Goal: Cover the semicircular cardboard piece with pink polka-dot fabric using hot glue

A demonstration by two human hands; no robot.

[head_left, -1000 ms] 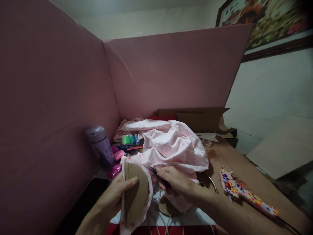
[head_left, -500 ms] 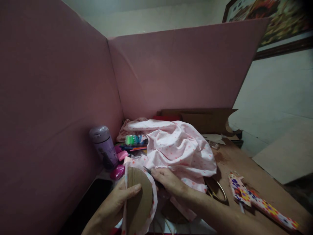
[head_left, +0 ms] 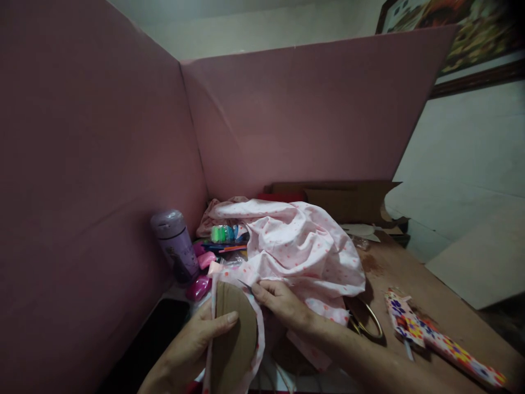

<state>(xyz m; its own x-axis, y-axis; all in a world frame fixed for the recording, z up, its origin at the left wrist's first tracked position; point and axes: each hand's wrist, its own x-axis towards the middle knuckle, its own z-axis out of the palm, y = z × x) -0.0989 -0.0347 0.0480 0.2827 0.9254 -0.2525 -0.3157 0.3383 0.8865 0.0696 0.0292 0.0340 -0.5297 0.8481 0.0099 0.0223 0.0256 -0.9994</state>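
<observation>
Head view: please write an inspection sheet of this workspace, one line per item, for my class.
Surface: brown tabletop with a reddish-brown stain.
Things in hand: cardboard piece with a curved edge, pink dotted fabric showing past it; dark pointed tool, mostly hidden.
Clutter: bunched dotted cloth, purple bottle, flower-patterned object.
Hands: left hand grips cardboard and fabric; right hand holds the tool near the fabric's edge.
Cables: nothing certain; strands at the lower edge are too dim to identify.
Surroundings: pink partitions, framed picture.

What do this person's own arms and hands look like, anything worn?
The left hand and right hand are both bare, no gloves and no ring showing, though parts are hidden. The left forearm and right forearm show no sleeve, watch or bracelet.
</observation>
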